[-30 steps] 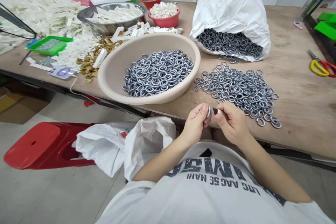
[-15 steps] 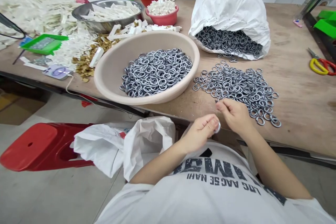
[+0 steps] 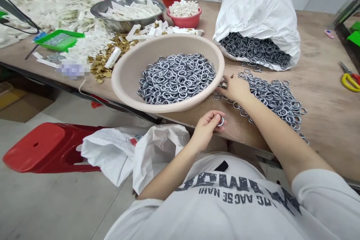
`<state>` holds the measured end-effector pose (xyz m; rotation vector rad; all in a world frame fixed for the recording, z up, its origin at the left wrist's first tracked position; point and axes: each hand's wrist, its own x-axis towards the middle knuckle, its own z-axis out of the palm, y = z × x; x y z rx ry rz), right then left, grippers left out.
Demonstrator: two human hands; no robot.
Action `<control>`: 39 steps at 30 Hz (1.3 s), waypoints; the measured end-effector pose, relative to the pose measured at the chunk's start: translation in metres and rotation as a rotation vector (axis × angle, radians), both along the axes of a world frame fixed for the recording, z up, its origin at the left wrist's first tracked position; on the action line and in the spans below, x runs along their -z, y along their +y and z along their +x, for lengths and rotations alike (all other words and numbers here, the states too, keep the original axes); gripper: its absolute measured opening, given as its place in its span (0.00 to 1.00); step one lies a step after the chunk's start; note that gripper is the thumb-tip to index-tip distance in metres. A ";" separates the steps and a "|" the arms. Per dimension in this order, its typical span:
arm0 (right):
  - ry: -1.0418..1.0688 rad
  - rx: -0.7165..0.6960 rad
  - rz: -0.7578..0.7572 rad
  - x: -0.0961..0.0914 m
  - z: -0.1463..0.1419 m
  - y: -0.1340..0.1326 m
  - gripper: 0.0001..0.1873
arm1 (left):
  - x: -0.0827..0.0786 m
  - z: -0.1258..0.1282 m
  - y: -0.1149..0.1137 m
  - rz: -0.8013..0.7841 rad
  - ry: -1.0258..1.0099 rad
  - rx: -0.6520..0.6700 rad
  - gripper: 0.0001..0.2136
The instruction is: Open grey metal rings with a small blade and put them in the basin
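Observation:
My left hand (image 3: pixel 207 127) pinches a grey metal ring (image 3: pixel 221 121) between thumb and fingers, just over the table's front edge. Farther forward, my right hand (image 3: pixel 235 87) reaches to the near left side of a loose pile of rings (image 3: pixel 277 99). Its fingers are apart and bent down beside the basin's rim; whether they touch a ring is unclear. A wide beige basin (image 3: pixel 128 95) stands left of that hand, with many like rings (image 3: pixel 180 78) inside. Behind the pile, a white woven sack (image 3: pixel 257 11) lies with its mouth open, showing more rings (image 3: pixel 253 48).
Steel bowl (image 3: pixel 123 26) and red bowl (image 3: pixel 187 21) hold white pieces at the back left. Brass-coloured parts (image 3: pixel 102 63) and a green tray (image 3: pixel 60 41) lie nearby. Scissors (image 3: pixel 350 78) lie far right. A red stool (image 3: pixel 36 146) and white bags (image 3: pixel 160 153) stand below the table.
My right hand has moved forward and left, from the table edge to the rings beside the basin, and its fingers have spread. My left hand keeps its ring, slightly farther left. The view has shifted.

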<state>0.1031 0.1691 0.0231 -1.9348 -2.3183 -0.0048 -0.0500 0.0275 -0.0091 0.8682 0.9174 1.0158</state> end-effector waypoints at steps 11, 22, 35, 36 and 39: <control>-0.112 -0.361 -0.031 0.001 0.031 -0.054 0.26 | 0.000 -0.019 0.019 0.387 0.699 -0.100 0.13; -0.116 -0.264 -0.025 0.004 -0.001 0.022 0.30 | 0.002 -0.016 0.037 0.646 1.429 0.031 0.14; -0.188 -0.526 -0.005 -0.007 0.010 -0.029 0.30 | 0.011 -0.025 0.018 0.364 0.548 -0.127 0.18; -0.175 -0.519 -0.019 -0.008 0.009 -0.032 0.30 | 0.010 -0.022 0.018 0.307 0.444 -0.118 0.18; -0.093 -0.432 -0.043 -0.013 0.014 -0.046 0.27 | 0.004 -0.019 0.014 0.160 0.186 -0.093 0.18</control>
